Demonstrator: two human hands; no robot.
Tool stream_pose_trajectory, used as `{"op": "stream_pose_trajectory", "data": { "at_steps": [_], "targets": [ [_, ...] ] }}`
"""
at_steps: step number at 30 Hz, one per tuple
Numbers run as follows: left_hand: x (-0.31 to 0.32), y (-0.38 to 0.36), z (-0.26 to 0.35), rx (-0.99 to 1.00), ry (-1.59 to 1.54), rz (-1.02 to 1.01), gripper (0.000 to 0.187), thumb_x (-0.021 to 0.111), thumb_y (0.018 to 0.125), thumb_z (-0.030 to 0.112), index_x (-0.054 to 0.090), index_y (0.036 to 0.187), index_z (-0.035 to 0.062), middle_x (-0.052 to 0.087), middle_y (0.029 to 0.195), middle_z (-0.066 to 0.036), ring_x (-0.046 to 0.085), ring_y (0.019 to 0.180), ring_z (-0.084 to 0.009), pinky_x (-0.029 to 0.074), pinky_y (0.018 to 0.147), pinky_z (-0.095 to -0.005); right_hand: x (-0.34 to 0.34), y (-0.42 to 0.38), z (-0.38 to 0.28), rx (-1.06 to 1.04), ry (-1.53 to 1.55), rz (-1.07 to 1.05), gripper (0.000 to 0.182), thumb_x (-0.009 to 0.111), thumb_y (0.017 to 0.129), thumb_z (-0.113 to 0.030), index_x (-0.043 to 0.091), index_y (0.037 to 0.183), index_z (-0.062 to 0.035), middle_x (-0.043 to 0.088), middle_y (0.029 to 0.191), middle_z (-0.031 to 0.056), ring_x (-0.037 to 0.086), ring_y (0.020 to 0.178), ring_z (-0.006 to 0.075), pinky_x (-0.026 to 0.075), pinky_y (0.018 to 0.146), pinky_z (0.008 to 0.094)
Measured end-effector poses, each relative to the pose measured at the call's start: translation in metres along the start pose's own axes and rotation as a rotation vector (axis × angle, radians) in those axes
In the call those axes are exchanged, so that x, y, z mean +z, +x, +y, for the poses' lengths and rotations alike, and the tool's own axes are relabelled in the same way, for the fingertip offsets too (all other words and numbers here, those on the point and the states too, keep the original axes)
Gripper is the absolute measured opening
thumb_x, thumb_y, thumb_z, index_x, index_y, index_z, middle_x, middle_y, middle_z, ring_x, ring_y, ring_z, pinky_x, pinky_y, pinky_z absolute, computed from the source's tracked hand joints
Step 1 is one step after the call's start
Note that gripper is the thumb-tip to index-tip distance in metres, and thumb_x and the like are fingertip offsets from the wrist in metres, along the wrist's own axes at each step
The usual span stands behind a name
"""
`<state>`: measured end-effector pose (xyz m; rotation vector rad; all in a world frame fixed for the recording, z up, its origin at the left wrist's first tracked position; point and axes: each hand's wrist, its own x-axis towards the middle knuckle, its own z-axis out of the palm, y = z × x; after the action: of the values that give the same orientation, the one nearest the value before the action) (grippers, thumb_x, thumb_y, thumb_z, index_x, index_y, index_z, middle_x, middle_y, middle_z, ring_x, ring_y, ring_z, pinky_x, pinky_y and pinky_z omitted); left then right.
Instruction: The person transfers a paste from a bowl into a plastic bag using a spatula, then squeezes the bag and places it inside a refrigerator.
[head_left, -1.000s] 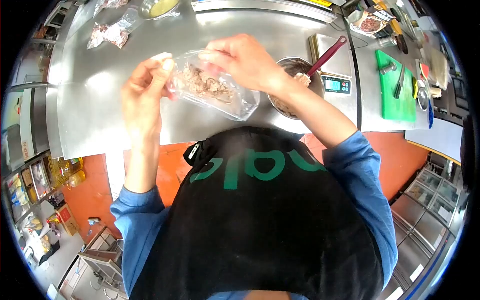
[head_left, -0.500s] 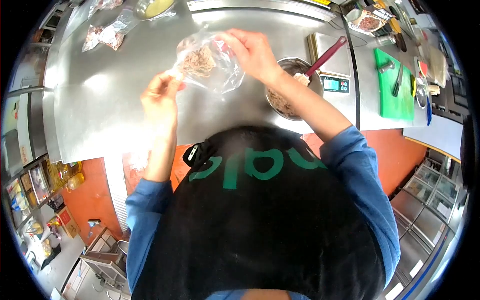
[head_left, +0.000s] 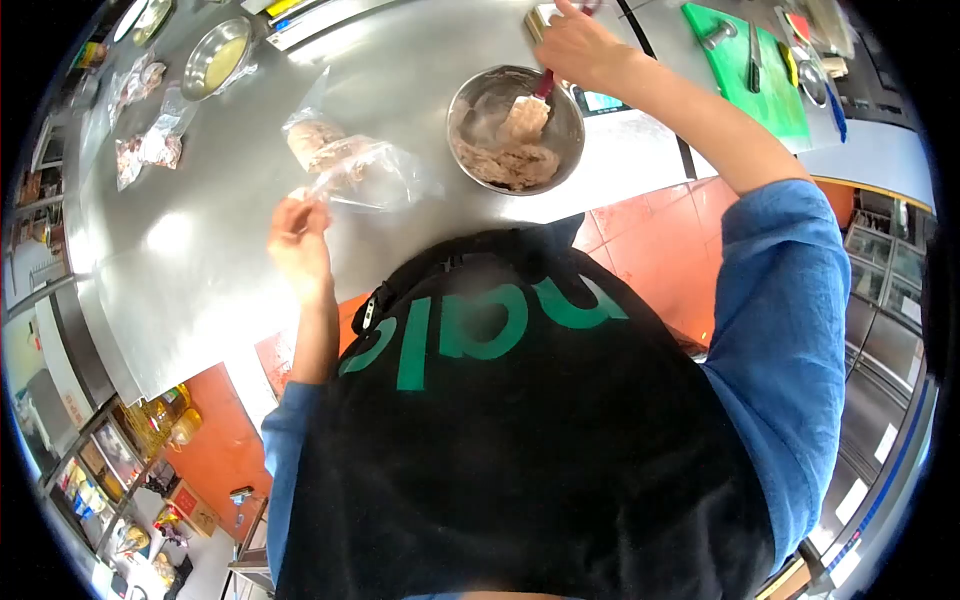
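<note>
My left hand [head_left: 300, 240] pinches the edge of a clear plastic bag [head_left: 390, 175] over the steel worktop. Inside the bag lies a lump of beige-brown minced mixture [head_left: 315, 143]. To the right stands a steel mixing bowl [head_left: 478, 105] with more of the same paste [head_left: 510, 165] smeared along its bottom and wall. My right hand [head_left: 585, 45] is closed around the maroon handle of a spatula [head_left: 525, 120]. The spatula's blade, coated with paste, rests in the bowl. A digital scale [head_left: 600, 102] sits behind the bowl, partly covered by my right forearm.
At the left of the steel worktop [head_left: 200, 260] are filled plastic bags [head_left: 150, 148] and a steel bowl of yellowish contents [head_left: 222, 65]. On the right, a green cutting board [head_left: 775, 105] carries a knife [head_left: 754, 60]. A small steel strainer [head_left: 812, 85] lies beside it.
My right hand has let go of the bag, moved right and taken hold of the spatula handle. The bag has come down lower, still in my left hand. The view has shifted right.
</note>
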<state>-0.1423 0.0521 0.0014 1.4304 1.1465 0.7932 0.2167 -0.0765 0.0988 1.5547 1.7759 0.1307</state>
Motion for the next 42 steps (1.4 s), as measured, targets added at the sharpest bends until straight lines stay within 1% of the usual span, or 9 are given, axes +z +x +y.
{"op": "stream_pose_trajectory", "data": {
  "at_steps": [1,3,10,12,19,21,25,34,42],
  "targets": [
    [0.003,-0.005,0.015,0.002,0.002,-0.004,0.021,0.063,0.081,0.001,0.058,0.101,-0.0046,0.064,0.078,-0.009,0.061,0.068,-0.0154,0.05,0.072,-0.0273,0.002,-0.003,0.0,0.004,0.003,-0.001,0.026,0.067,0.077,-0.024,0.063,0.096,-0.0072,0.065,0.079,0.0073,0.063,0.087,0.0242,0.049,0.072,0.0344],
    [0.02,-0.017,0.066,0.516,0.321,0.205,0.029,0.062,0.081,0.001,0.055,0.109,-0.0057,0.065,0.083,-0.012,0.062,0.079,-0.0178,0.049,0.077,-0.0279,0.006,-0.009,-0.001,0.041,0.198,-0.09,0.02,0.066,0.077,-0.018,0.063,0.094,-0.0082,0.064,0.075,0.0051,0.064,0.082,0.0226,0.049,0.069,0.0329],
    [0.123,0.043,0.068,0.064,0.361,-0.497,0.032,0.06,0.087,0.012,0.056,0.118,0.0051,0.062,0.104,-0.012,0.06,0.088,-0.0198,0.049,0.076,-0.0321,-0.029,-0.059,-0.012,0.162,0.26,0.061,0.014,0.062,0.076,-0.006,0.061,0.089,-0.0083,0.064,0.073,0.0081,0.066,0.076,0.025,0.051,0.067,0.0334],
    [0.143,0.057,0.049,-0.437,0.047,-0.705,0.032,0.06,0.087,0.01,0.056,0.118,0.0051,0.061,0.103,-0.01,0.059,0.083,-0.0191,0.05,0.073,-0.0337,-0.021,-0.063,-0.016,0.211,0.28,0.091,0.014,0.062,0.076,-0.006,0.061,0.089,-0.008,0.064,0.073,0.0082,0.066,0.077,0.0251,0.051,0.067,0.0333],
    [0.155,0.066,0.022,-0.366,0.059,-0.779,0.033,0.053,0.087,-0.002,0.055,0.119,0.0025,0.06,0.101,-0.011,0.059,0.079,-0.0158,0.052,0.068,-0.0311,0.017,-0.036,-0.044,0.168,0.489,0.291,0.021,0.058,0.076,-0.009,0.059,0.098,-0.0095,0.058,0.087,0.0086,0.063,0.081,0.0229,0.052,0.067,0.0339],
    [0.161,0.07,0.021,-0.318,0.077,-0.773,0.033,0.052,0.087,-0.004,0.055,0.119,0.0009,0.062,0.097,-0.011,0.06,0.078,-0.0143,0.052,0.066,-0.029,0.032,-0.028,-0.046,-0.04,0.337,0.485,0.021,0.057,0.077,-0.011,0.059,0.098,-0.0106,0.056,0.085,0.0068,0.061,0.084,0.0213,0.052,0.07,0.0313],
    [0.162,0.067,0.026,-0.262,0.092,-0.812,0.032,0.05,0.087,-0.006,0.055,0.118,-0.0008,0.063,0.093,-0.01,0.06,0.078,-0.014,0.053,0.066,-0.0294,0.024,-0.035,-0.016,0.025,0.411,0.341,0.024,0.057,0.076,-0.012,0.061,0.1,-0.0142,0.054,0.083,0.0049,0.06,0.086,0.02,0.051,0.073,0.0308],
    [0.159,0.064,0.031,-0.254,0.167,-0.857,0.033,0.045,0.088,-0.007,0.056,0.118,-0.0014,0.064,0.096,-0.01,0.061,0.079,-0.0139,0.051,0.067,-0.0261,0.026,-0.036,-0.041,-0.116,0.449,0.545,0.023,0.057,0.074,-0.01,0.06,0.096,-0.0136,0.055,0.085,0.0054,0.06,0.087,0.0214,0.051,0.072,0.0314],
    [0.165,0.06,0.037,-0.16,0.162,-0.942,0.033,0.043,0.088,-0.008,0.056,0.118,-0.0016,0.064,0.094,-0.008,0.059,0.078,-0.0114,0.049,0.068,-0.0241,0.02,-0.024,-0.046,-0.003,0.376,0.346,0.022,0.058,0.075,-0.011,0.064,0.096,-0.0123,0.058,0.083,0.0066,0.061,0.085,0.0229,0.051,0.071,0.0323]
  ]
}}
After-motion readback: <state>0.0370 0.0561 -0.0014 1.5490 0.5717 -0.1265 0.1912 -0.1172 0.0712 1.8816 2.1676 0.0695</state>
